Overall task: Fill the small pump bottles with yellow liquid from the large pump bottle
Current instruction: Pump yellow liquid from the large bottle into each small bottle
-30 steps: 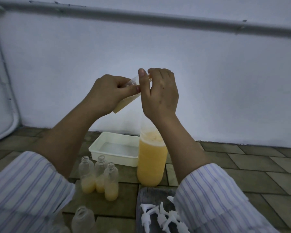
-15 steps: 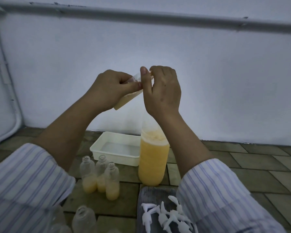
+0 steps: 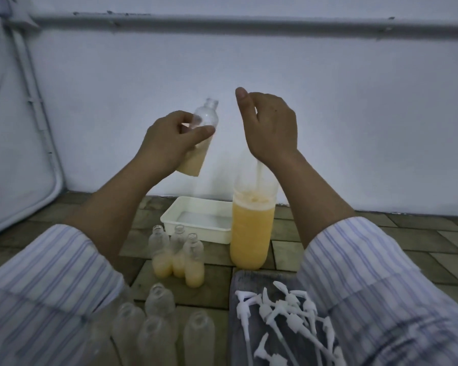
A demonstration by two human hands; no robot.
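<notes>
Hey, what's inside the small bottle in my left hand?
Yellow liquid fills the lower part of the small bottle; its neck end is clear and uncapped. The left hand covers part of it, so the exact level is hidden.

A makeshift floor workspace: stone paving [image 3: 421, 249] meets a bare white wall [image 3: 354, 128], a pipe [image 3: 249, 22] running along it
</notes>
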